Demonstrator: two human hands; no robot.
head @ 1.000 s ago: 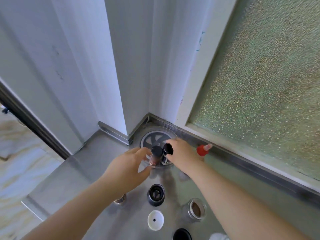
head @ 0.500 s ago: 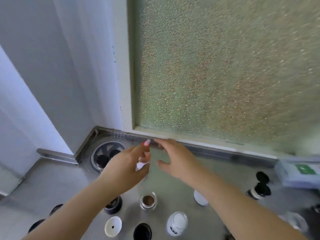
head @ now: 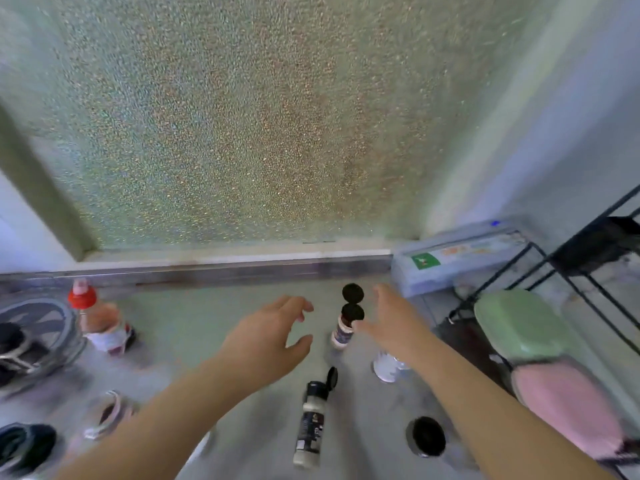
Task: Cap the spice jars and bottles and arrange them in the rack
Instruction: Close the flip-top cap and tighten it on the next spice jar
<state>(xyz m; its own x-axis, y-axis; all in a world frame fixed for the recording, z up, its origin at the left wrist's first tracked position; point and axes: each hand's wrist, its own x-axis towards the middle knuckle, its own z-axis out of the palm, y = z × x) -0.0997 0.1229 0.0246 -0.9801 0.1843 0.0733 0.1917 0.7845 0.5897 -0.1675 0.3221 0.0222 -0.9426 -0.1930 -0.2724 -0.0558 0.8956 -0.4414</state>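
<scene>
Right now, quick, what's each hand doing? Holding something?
Left hand: open, fingers loosely curved, holding nothing.
Right hand: open, fingers stretched toward the small bottle, not gripping it.

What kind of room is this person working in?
Probably a home kitchen counter: a steel worktop under a frosted window, scattered with spice bottles, beside a black wire rack.
</scene>
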